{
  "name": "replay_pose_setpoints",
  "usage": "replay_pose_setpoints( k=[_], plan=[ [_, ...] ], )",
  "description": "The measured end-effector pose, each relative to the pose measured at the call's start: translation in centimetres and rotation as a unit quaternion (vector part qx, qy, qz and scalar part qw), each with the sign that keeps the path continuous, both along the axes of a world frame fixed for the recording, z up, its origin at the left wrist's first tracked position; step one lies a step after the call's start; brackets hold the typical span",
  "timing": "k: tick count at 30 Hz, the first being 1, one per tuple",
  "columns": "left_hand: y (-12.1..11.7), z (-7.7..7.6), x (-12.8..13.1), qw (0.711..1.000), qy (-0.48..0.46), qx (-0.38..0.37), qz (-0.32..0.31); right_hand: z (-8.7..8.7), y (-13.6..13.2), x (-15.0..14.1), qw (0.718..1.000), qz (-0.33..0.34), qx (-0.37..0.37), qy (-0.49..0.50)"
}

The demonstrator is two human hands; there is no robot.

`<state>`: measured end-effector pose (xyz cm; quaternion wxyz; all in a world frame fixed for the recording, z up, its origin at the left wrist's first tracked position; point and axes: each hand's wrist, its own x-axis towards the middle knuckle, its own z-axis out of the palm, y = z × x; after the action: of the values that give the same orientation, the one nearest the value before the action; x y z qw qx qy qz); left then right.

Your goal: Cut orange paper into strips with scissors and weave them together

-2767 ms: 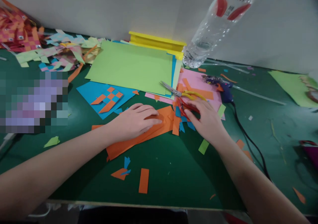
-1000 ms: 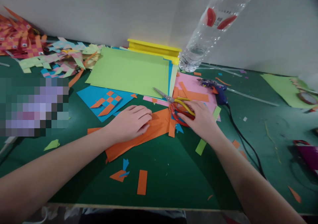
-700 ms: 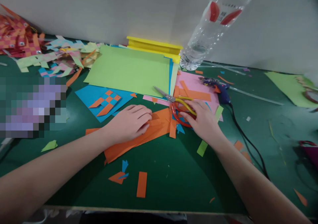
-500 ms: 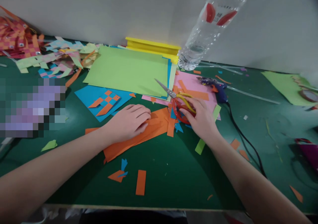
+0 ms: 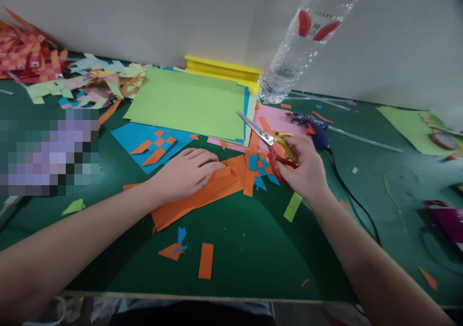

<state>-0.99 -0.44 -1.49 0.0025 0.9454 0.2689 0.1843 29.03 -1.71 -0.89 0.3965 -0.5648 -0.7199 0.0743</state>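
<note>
My right hand (image 5: 306, 167) grips a pair of scissors (image 5: 265, 135) by its red and yellow handles. The silver blades point up and left, nearly together, over the paper stack. My left hand (image 5: 191, 171) lies on a folded orange paper (image 5: 197, 203), fingers curled at its upper edge and the thumb tucked partly out of sight. Between the hands sits a blue and orange woven paper piece (image 5: 264, 167), partly covered by orange strips. Another woven paper fish (image 5: 155, 147), blue and orange checked, rests on a blue sheet (image 5: 126, 135) beyond my left hand.
Green sheets (image 5: 188, 101) are stacked by the wall beside a yellow holder (image 5: 220, 68). A water bottle (image 5: 300, 46) leans behind. At right, a glue gun (image 5: 314, 126) trails a black cord. Woven pieces (image 5: 29, 56) pile up at far left; orange scraps (image 5: 206, 261) lie in front.
The scissors have been lifted off the table by my right hand and moved slightly right, uncovering more of the woven piece. My left hand stays on the orange paper.
</note>
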Motion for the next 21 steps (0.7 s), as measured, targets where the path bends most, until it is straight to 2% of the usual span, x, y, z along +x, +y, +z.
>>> replay_pose_setpoints(
  k=[3, 6, 8, 16, 21],
  plan=[
    [0.3, -0.1, -0.4, 1.0, -0.007, 0.002, 0.004, 1.5, -0.7, 0.0, 0.994, 0.011, 0.038, -0.101],
    [0.4, -0.1, -0.6, 1.0, -0.006, -0.009, 0.008, 2.3, -1.3, 0.3, 0.978, 0.0, 0.025, -0.206],
    [0.5, -0.1, -0.7, 1.0, -0.008, -0.015, 0.009, 2.4, -1.5, 0.6, 0.97, 0.025, 0.007, -0.242],
    [0.5, -0.2, -0.6, 1.0, -0.016, -0.024, 0.004, 2.0, -0.9, 1.9, 0.952, 0.144, -0.076, -0.258],
    [0.5, -0.2, -0.6, 0.999, -0.019, -0.033, 0.007, 2.1, -1.0, 1.9, 0.95, 0.188, -0.074, -0.236]
  ],
)
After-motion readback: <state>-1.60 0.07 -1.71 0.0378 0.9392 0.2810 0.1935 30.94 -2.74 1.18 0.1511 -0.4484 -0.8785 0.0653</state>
